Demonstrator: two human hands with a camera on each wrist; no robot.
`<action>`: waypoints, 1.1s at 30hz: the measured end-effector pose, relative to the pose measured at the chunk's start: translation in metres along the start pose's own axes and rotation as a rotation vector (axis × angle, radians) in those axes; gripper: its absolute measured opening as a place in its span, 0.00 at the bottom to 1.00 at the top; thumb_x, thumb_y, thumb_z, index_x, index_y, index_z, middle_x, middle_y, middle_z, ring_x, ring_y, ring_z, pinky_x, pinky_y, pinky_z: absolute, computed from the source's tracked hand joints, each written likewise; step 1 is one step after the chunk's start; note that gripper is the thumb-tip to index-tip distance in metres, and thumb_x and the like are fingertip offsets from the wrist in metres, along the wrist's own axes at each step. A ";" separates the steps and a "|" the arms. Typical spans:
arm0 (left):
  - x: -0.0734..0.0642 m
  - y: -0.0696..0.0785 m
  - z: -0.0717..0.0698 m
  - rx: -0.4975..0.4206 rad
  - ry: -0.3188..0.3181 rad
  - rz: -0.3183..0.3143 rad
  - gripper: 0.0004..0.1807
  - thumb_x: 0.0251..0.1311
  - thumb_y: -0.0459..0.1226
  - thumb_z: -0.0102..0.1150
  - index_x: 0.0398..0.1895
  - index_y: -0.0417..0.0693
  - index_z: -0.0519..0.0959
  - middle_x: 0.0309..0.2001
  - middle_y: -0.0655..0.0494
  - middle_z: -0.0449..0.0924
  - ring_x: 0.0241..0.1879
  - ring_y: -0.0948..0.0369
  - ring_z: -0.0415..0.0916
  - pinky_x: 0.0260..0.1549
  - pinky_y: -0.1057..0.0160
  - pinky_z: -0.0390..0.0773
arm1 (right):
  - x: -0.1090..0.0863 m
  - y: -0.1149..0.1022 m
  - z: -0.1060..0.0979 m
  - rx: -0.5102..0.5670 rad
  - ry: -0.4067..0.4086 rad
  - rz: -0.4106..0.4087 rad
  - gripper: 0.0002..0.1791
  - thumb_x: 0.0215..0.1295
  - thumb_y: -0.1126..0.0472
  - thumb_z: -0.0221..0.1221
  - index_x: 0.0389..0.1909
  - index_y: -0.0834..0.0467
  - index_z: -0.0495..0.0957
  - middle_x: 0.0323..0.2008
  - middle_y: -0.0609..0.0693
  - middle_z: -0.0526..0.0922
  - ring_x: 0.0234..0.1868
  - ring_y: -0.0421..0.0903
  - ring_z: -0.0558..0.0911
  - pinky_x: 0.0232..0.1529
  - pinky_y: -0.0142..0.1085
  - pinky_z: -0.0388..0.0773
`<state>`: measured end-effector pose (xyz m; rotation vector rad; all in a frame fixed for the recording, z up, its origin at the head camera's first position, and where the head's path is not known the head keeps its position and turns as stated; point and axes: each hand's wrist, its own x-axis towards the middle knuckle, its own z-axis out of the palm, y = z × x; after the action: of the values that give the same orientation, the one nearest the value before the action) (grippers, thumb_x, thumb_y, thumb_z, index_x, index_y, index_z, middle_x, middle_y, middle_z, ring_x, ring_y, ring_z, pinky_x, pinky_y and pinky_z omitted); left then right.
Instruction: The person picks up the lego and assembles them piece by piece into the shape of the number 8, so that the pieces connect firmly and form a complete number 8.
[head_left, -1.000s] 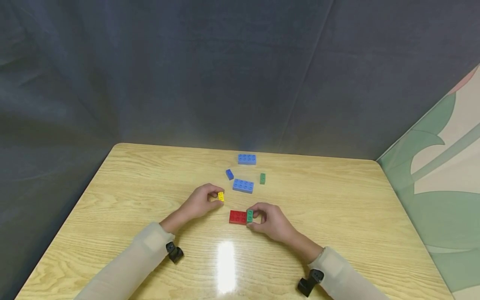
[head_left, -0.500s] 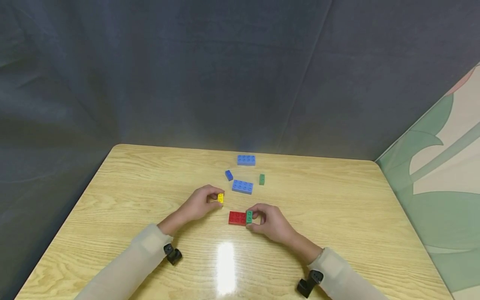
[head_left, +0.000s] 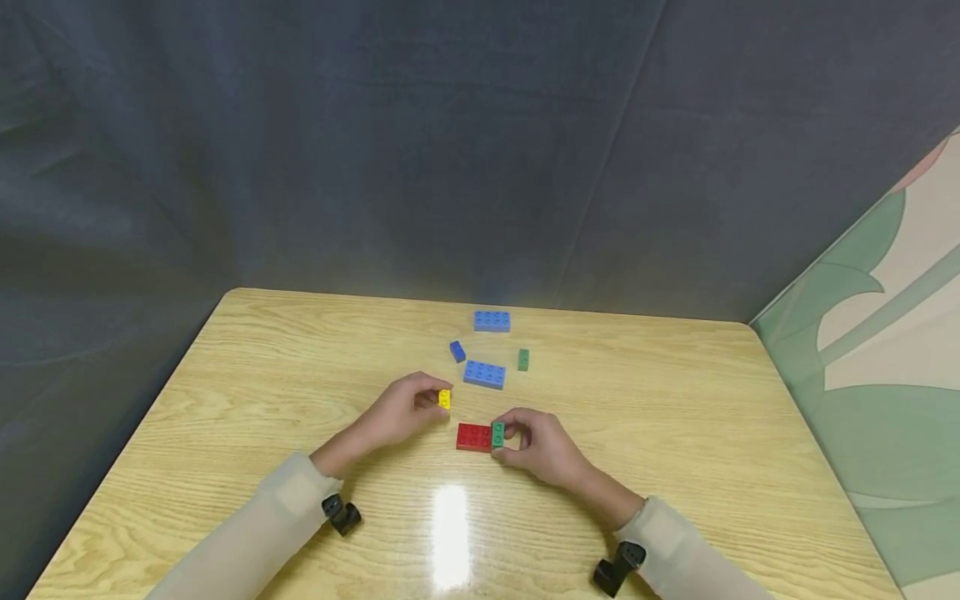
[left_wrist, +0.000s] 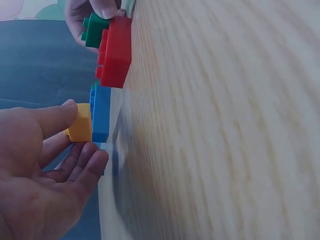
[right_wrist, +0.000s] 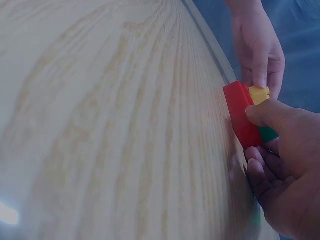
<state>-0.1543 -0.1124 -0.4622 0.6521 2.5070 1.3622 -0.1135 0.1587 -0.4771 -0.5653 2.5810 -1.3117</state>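
Between thumb and fingers, my left hand (head_left: 405, 410) pinches a small yellow toy brick (head_left: 445, 399), held above the table as the left wrist view shows. To its right, a red eight-stud brick (head_left: 474, 437) has a small green brick (head_left: 498, 434) on top of its right end. My right hand (head_left: 546, 448) grips that green-and-red pair, thumb at the near side and fingers at the far side. In the right wrist view the right thumb lies over the joint of the red brick (right_wrist: 242, 115) and the green brick (right_wrist: 267, 133). The yellow brick is apart from the red one.
Beyond the hands lie two blue eight-stud bricks, a nearer one (head_left: 484, 374) and a farther one (head_left: 492, 321). A small dark blue brick (head_left: 457, 352) and another small green brick (head_left: 523, 359) lie near them on the wooden table (head_left: 675, 417). A dark curtain (head_left: 450, 150) hangs behind.
My left hand has shifted slightly right and toward the red brick with the yellow brick. The right hand keeps its grip with little movement.
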 end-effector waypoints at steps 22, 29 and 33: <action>-0.012 0.015 0.009 -0.093 -0.053 0.067 0.21 0.64 0.30 0.67 0.60 0.36 0.79 0.49 0.51 0.79 0.47 0.52 0.76 0.52 0.54 0.82 | 0.000 0.002 0.000 0.010 0.004 0.002 0.16 0.57 0.65 0.74 0.46 0.58 0.85 0.34 0.44 0.82 0.23 0.38 0.71 0.22 0.28 0.68; -0.013 0.016 0.014 -0.114 -0.077 0.061 0.20 0.63 0.30 0.68 0.59 0.36 0.79 0.50 0.50 0.80 0.48 0.53 0.77 0.52 0.54 0.82 | 0.000 0.001 0.001 0.009 0.009 -0.002 0.16 0.57 0.65 0.74 0.46 0.59 0.85 0.34 0.44 0.82 0.22 0.37 0.71 0.21 0.28 0.68; -0.012 0.016 0.017 -0.114 -0.083 0.056 0.20 0.63 0.30 0.68 0.57 0.36 0.80 0.50 0.51 0.80 0.48 0.54 0.77 0.53 0.55 0.82 | 0.001 0.001 0.001 0.006 0.011 0.000 0.16 0.56 0.65 0.74 0.46 0.58 0.85 0.34 0.44 0.82 0.22 0.37 0.71 0.21 0.28 0.68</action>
<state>-0.1329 -0.0976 -0.4580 0.7444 2.3440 1.4533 -0.1140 0.1583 -0.4784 -0.5581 2.5847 -1.3263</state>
